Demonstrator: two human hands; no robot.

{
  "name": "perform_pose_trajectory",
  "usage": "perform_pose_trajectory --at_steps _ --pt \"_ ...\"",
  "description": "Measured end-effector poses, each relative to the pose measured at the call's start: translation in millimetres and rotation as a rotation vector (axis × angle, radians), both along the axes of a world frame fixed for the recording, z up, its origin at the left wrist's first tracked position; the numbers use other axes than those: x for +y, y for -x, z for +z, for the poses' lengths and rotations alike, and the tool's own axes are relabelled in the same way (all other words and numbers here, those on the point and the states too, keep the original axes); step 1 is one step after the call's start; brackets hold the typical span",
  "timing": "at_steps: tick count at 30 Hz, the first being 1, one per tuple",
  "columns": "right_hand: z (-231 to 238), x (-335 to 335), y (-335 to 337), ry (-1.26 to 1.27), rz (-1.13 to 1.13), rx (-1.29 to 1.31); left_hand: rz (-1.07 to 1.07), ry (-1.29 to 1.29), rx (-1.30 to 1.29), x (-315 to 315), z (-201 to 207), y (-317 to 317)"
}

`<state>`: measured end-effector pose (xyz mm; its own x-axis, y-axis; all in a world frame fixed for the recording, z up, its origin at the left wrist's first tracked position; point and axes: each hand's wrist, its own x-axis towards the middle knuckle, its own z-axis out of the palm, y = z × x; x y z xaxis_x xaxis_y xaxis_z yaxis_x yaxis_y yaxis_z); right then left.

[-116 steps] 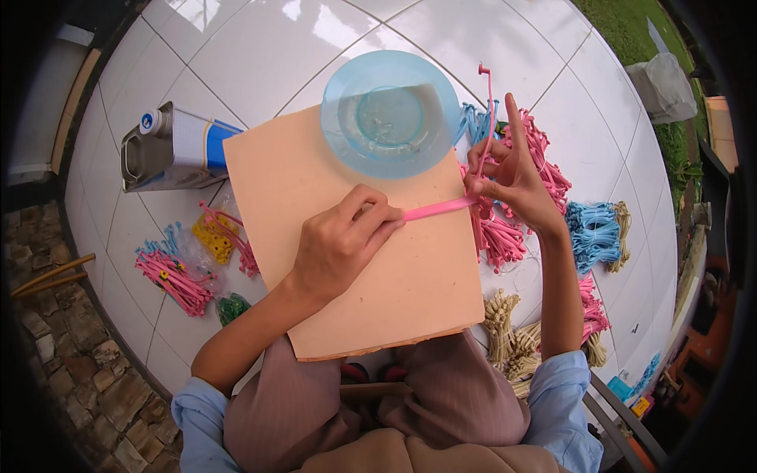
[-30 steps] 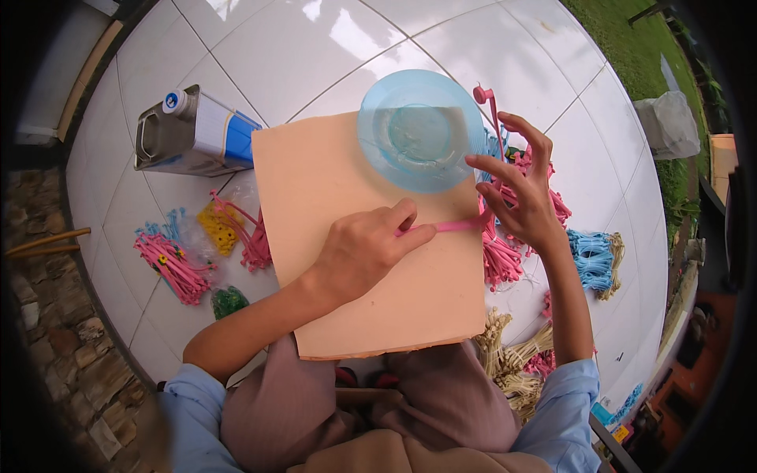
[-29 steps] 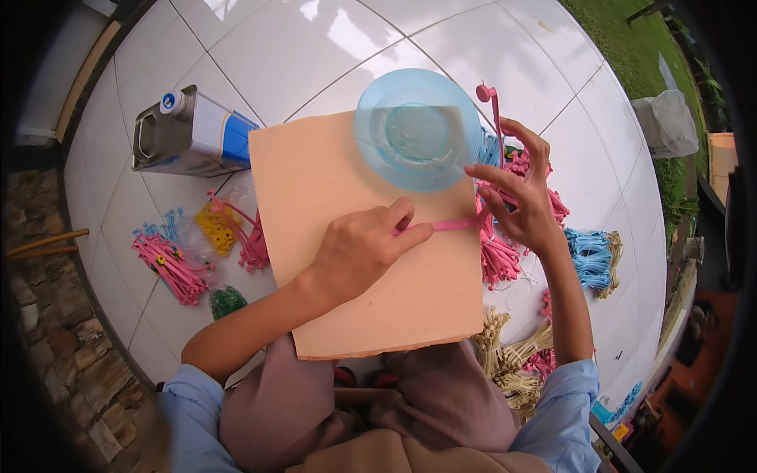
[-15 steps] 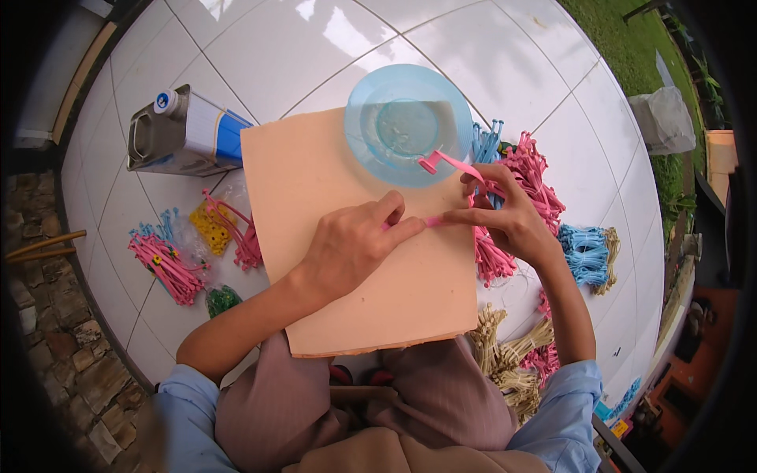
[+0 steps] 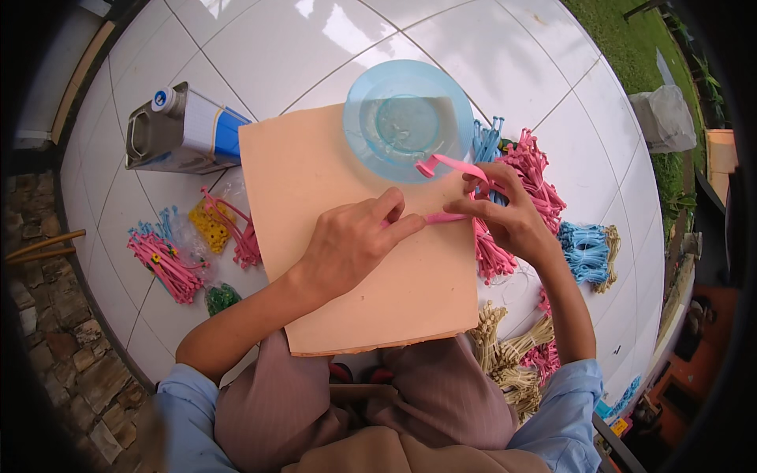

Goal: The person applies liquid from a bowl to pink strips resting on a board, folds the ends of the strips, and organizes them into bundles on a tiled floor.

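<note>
A thin pink strap [image 5: 447,217] with a flared, disc-like end is stretched between my hands above a peach-coloured board [image 5: 386,303] lying over my lap. My left hand [image 5: 347,244] pinches one part of it, thumb against forefinger, so the portion inside is hidden. My right hand [image 5: 512,217] grips the strap farther right between thumb and fingers. From there the free end curls left, its disc hanging in front of a translucent blue plate [image 5: 359,150] on the board's far edge.
Pink strap bundles [image 5: 536,173] and blue bundles [image 5: 583,252] lie to the right on white tiles, with beige bundles [image 5: 516,347] nearer me. On the left are a metal can [image 5: 189,130], more pink straps [image 5: 165,268], yellow pieces [image 5: 210,229] and a green bag [image 5: 222,299].
My right hand's thumb and finger have drawn back to the right along the strap, so a longer stretch shows between my hands. The disc end has shifted slightly left; my left hand barely moves.
</note>
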<state>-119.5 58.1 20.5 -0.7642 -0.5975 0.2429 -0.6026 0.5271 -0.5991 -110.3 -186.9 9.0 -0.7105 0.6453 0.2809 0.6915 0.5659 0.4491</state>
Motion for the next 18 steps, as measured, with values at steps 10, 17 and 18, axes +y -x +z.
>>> perform_pose_trajectory --at_steps 10,17,18 --pt "-26 13 -40 0.477 -0.307 -0.057 0.001 -0.18 -0.041 0 3 -9" --pt "63 24 -91 0.587 -0.333 0.005 -0.179 -0.507 -0.328 11 59 -28" --pt "83 28 -94 0.437 -0.346 0.065 -0.217 -0.554 -0.324 7 67 -29"
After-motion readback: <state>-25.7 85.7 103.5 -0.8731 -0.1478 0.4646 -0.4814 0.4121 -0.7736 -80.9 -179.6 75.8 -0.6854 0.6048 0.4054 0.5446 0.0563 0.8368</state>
